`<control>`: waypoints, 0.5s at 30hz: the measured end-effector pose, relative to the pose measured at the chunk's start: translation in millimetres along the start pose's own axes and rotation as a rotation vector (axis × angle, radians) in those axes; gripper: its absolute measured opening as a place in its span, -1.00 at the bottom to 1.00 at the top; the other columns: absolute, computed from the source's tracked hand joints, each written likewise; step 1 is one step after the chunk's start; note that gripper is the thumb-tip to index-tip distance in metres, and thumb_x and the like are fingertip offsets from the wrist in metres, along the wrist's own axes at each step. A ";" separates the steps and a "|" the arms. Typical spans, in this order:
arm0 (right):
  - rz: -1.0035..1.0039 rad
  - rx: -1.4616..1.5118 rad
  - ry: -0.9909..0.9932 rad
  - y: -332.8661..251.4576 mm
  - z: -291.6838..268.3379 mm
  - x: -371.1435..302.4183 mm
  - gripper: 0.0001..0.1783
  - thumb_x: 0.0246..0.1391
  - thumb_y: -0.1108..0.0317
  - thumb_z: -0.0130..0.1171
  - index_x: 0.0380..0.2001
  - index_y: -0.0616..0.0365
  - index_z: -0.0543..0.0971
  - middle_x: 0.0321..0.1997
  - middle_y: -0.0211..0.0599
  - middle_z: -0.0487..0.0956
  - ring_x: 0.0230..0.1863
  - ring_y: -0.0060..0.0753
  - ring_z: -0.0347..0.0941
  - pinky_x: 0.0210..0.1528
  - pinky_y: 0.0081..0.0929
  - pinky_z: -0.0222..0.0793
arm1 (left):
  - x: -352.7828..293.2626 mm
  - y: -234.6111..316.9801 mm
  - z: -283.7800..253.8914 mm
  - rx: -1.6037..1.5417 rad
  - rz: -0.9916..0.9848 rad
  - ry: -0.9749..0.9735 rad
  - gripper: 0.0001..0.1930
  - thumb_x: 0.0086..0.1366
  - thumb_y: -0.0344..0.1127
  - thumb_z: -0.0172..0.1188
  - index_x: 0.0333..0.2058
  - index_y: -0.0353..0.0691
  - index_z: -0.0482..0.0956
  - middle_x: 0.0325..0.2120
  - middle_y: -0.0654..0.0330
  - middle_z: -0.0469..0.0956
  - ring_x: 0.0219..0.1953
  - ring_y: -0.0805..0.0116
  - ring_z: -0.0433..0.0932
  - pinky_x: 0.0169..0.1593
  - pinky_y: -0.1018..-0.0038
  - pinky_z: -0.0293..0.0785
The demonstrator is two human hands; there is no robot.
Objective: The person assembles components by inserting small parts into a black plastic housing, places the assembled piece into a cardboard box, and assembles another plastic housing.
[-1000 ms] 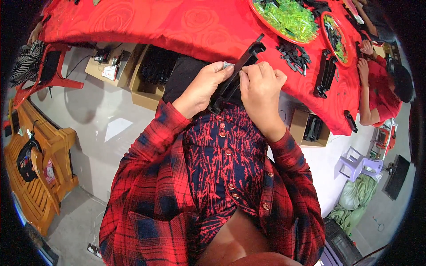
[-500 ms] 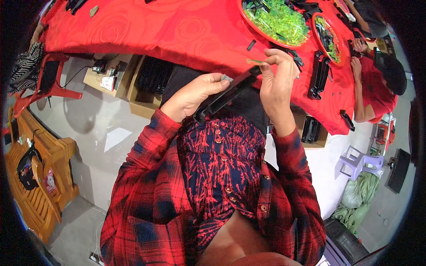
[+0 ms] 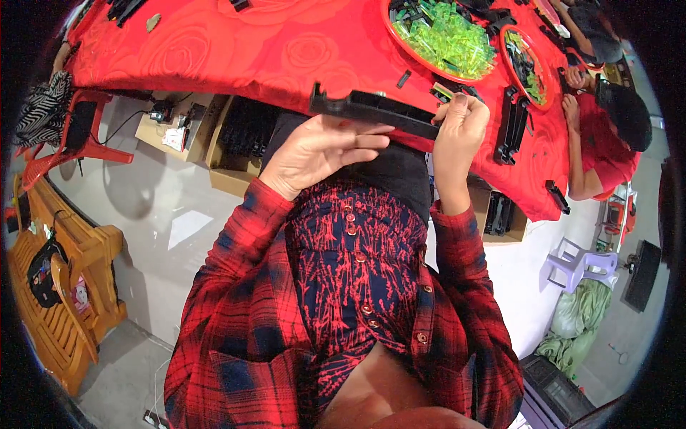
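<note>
A long, narrow black plastic part point(image 3: 375, 107) is held almost level over the table's near edge. My right hand point(image 3: 459, 125) is closed around its right end, fingers curled over it. Along its lower side lies my left hand point(image 3: 325, 151), bearing the part near its left end; the thumb side is partly hidden, and the other fingers stretch loosely to the right. A greenish clear strip point(image 3: 443, 91) shows just beyond my right hand; whether I hold it or it lies on the cloth I cannot tell.
A red tray of clear green pieces point(image 3: 446, 43) and a smaller red tray point(image 3: 525, 64) stand on the red tablecloth point(image 3: 214, 57). Black parts point(image 3: 512, 125) lie at the right. A co-worker point(image 3: 607, 136) sits there. Open boxes point(image 3: 239, 136) sit below the table.
The black part has swung from a steep slant to nearly level and moved up over the table edge. My right hand now grips its end; my left fingers have loosened from their pinch.
</note>
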State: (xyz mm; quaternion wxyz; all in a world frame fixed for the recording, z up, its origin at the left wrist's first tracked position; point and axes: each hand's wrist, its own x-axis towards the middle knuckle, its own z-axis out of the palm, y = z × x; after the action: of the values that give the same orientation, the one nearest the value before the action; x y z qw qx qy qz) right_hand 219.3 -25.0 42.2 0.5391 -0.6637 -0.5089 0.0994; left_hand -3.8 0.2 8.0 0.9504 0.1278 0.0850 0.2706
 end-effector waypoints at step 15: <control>0.062 0.290 -0.121 -29.8 -9.1 -1.8 -0.85 0.37 0.39 0.01 -0.23 0.28 0.38 -0.31 -0.30 0.47 -0.35 -0.55 0.48 -0.28 -0.58 0.47 | 16.8 -9.8 -0.9 0.218 0.388 0.215 -0.52 0.44 0.03 0.02 0.14 -0.18 0.44 -0.06 0.25 0.58 -0.04 0.37 0.55 0.10 0.29 0.47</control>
State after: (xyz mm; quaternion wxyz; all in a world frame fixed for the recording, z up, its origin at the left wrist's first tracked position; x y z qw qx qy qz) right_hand 207.7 -35.0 69.4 0.5944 -0.5870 -0.5001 0.2280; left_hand 14.9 1.3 2.8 0.8467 0.2142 0.1882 0.4492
